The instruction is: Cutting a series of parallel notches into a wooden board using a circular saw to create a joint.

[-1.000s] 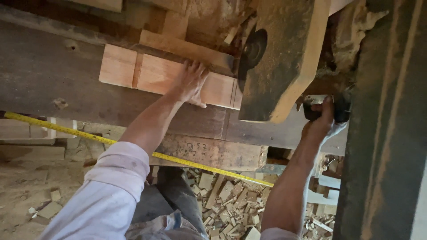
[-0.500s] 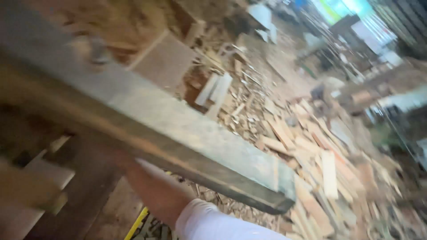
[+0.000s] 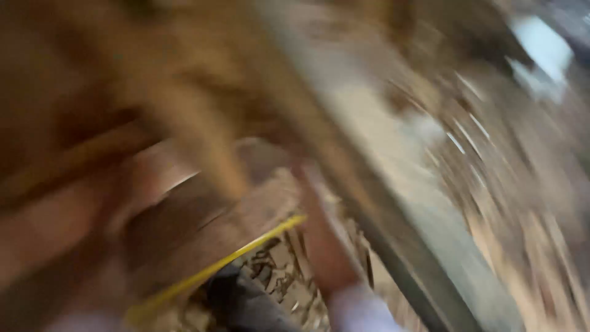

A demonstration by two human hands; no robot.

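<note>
The view is badly smeared by motion. A forearm [image 3: 324, 249] with a white sleeve [image 3: 362, 310] rises from the bottom middle, and its hand is hidden behind a long grey metal beam [image 3: 399, 203] that runs diagonally from top centre to bottom right. It seems to be my right arm. A pale pinkish streak [image 3: 144, 187] at the left lies against brown wooden pieces [image 3: 203, 154] and may be my left arm. No fingers show clearly there. A yellow tape line [image 3: 246, 251] slants across below the wood.
Dark trousers [image 3: 243, 301] show at the bottom middle, over a floor littered with wood offcuts [image 3: 276, 270]. More scattered scraps blur past on the right [image 3: 528, 203]. A bright pale patch [image 3: 541, 49] sits at the top right.
The camera keeps swinging. The sharp view of my left hand on a wooden block and my right hand on a dark knob has given way to blur. The beam now runs steeper.
</note>
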